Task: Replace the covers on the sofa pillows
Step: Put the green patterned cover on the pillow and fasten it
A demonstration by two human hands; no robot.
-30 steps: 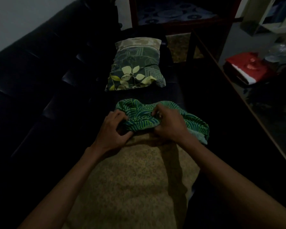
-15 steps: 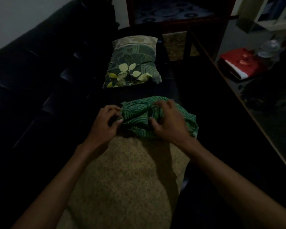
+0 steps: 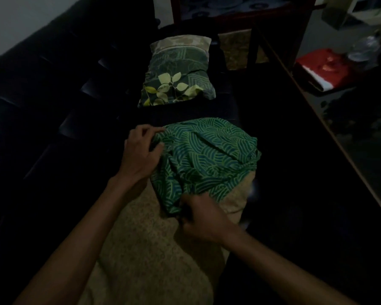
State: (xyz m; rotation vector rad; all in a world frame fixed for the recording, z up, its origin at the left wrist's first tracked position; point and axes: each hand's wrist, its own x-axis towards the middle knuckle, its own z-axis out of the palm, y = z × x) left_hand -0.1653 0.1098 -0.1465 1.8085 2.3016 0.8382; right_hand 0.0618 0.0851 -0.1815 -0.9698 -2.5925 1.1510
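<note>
Green patterned cover (image 3: 207, 159) sits bunched over the far end of a tan pillow (image 3: 154, 249) that lies along the dark sofa (image 3: 42, 89). The left hand (image 3: 141, 155) has its fingers curled into the cover's left edge, a closed grip on the cloth. The right hand (image 3: 205, 221) pinches the cover's near hem against the pillow, its grip likewise closed on the fabric. A second pillow (image 3: 178, 71), in a leaf-print cover, lies farther along the seat, apart from the first.
</note>
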